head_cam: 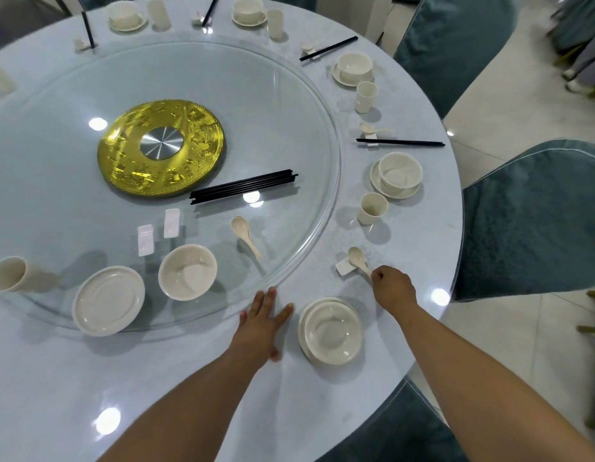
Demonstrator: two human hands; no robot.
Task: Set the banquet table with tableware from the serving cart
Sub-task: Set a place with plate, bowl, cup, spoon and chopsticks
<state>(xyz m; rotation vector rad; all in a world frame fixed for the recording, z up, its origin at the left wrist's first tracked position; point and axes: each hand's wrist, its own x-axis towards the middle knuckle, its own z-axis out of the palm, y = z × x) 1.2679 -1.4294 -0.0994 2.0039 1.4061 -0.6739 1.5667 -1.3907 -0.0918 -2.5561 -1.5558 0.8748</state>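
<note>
Both forearms reach out from under the camera. My right hand (391, 285) pinches the tail of the spoon (359, 260), whose bowl lies on the rest (344, 265), on the table (222, 395) just outside the turntable's rim. My left hand (264, 323) lies flat and relaxed, fingertips at the glass turntable (289, 128) edge, gripping nothing.

The spoon looks like a light, stiff, glazed piece, so I judge it slick and liable to chip if dropped. The handle's end is the place to hold it, thumb against fingertip, since the bowl must sit clean. It wants a gentle set-down, for the small rest could skid or tip under a nudge.

Just near me sits a bowl on a plate (330, 331), part of this same place. Beyond the spoon stands a cup (372, 208), then another bowl and plate (397, 175).

On the turntable wait spare chopsticks (244, 187), a second spoon (244, 235), two rests (157, 233), a loose bowl (187, 272), a plate (108, 300) and a cup lying on its side (9, 274).
</note>
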